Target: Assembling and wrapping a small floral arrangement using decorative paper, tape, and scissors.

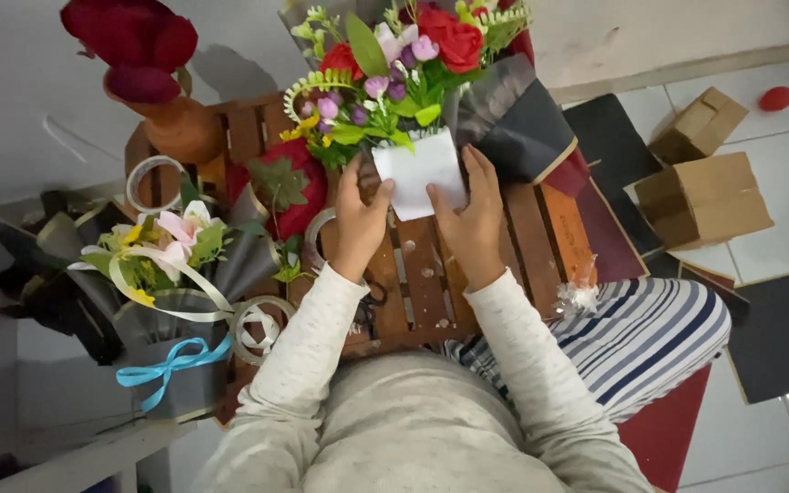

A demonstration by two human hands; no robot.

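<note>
My left hand (359,222) and my right hand (469,221) both press on a white sheet (419,168) wrapped round the stems of an artificial bouquet (385,82) of red roses, pink and purple blossoms and green leaves. The bouquet lies on a small wooden slatted table (541,228), with black wrapping paper (518,119) spread under its right side. My left thumb and fingers hold the sheet's left edge, and my right fingers hold its right edge.
A finished bouquet in grey wrap with a light blue ribbon (171,301) stands at the left. Tape rolls (152,178) lie on the table, a red rose (134,41) rises behind. Cardboard boxes (700,196) and dark sheets (783,333) lie on the tiled floor at the right.
</note>
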